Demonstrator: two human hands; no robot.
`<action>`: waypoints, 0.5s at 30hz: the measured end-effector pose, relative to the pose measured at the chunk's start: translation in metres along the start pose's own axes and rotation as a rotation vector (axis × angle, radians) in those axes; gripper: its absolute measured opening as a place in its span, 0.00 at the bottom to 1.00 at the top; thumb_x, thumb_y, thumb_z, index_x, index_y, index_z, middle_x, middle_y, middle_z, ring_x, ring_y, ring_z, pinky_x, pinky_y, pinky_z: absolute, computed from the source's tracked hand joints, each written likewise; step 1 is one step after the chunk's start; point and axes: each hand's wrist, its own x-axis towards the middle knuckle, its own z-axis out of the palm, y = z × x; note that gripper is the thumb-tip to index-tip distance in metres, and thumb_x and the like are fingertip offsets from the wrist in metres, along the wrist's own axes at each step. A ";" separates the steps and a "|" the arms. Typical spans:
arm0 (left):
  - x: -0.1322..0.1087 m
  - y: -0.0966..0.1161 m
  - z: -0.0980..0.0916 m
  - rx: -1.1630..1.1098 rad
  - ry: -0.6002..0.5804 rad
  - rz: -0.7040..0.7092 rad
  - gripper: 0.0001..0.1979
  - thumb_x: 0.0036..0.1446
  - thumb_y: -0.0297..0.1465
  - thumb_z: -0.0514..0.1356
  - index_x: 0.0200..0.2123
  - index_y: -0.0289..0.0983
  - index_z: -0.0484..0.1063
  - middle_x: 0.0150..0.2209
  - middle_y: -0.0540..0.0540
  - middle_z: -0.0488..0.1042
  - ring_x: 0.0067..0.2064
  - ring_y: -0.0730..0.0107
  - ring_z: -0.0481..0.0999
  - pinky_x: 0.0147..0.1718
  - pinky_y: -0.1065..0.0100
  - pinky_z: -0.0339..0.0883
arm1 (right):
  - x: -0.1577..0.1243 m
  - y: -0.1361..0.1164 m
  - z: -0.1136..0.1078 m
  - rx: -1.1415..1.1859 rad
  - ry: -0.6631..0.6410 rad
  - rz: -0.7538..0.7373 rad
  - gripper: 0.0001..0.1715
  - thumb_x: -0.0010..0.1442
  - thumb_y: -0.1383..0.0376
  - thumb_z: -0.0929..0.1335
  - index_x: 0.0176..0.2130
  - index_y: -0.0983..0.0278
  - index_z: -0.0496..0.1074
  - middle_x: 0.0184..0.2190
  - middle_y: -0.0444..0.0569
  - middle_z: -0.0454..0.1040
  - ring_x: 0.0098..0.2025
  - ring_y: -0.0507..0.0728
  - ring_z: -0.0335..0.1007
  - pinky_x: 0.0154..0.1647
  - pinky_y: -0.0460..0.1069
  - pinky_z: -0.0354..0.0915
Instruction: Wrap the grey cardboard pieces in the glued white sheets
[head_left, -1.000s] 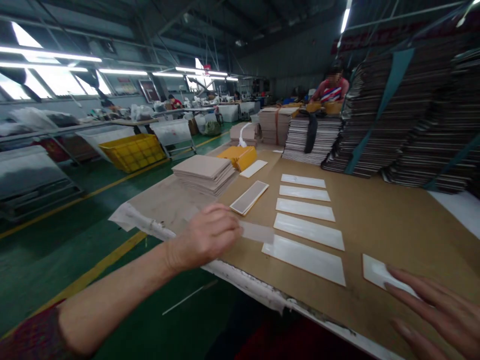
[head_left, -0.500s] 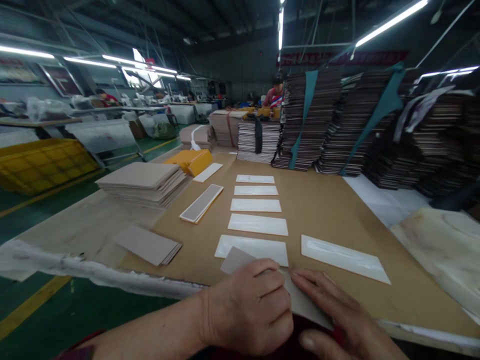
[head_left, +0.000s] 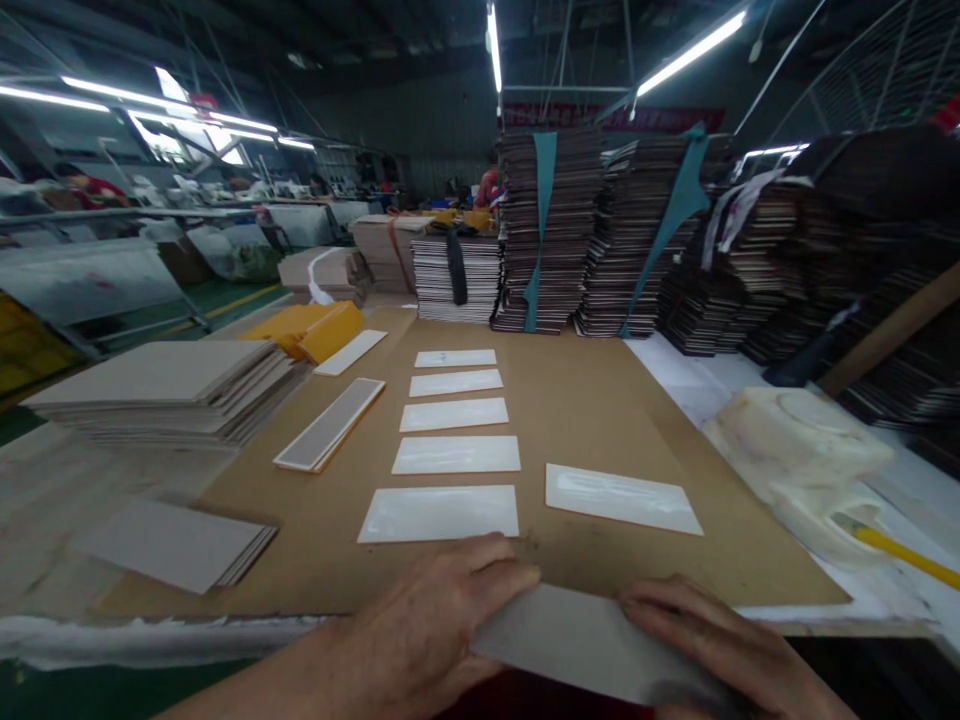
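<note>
A grey cardboard piece (head_left: 581,640) lies between my two hands at the table's near edge. My left hand (head_left: 442,620) is closed on its left end, with the thumb side uppermost. The fingers of my right hand (head_left: 705,640) rest on the opposite end, and the thumb there is mostly out of sight. Just beyond my left hand is a white, glossy strip (head_left: 442,513), the nearest of a column of several. Another glossy white strip (head_left: 622,497) lies alone to the right, past my right hand.
At left are a small grey card pile (head_left: 176,545), a taller board stack (head_left: 157,375) and a yellow bundle (head_left: 307,328). A grey-faced strip (head_left: 330,425) lies near them. Tall dark stacks (head_left: 544,240) line the back. A whitish container (head_left: 802,440) and yellow-handled brush (head_left: 907,555) are at right.
My left hand has moved left and opened up from a fist-like grip to hold the cardboard's end. The cardboard now shows its broad face. The view has swung right.
</note>
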 end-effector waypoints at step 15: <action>0.002 0.017 0.008 0.056 0.017 0.045 0.38 0.55 0.44 0.67 0.63 0.44 0.54 0.55 0.39 0.71 0.50 0.56 0.76 0.47 0.61 0.74 | -0.008 0.006 -0.005 -0.134 0.039 -0.051 0.35 0.58 0.58 0.75 0.62 0.49 0.67 0.52 0.45 0.78 0.52 0.59 0.76 0.52 0.48 0.73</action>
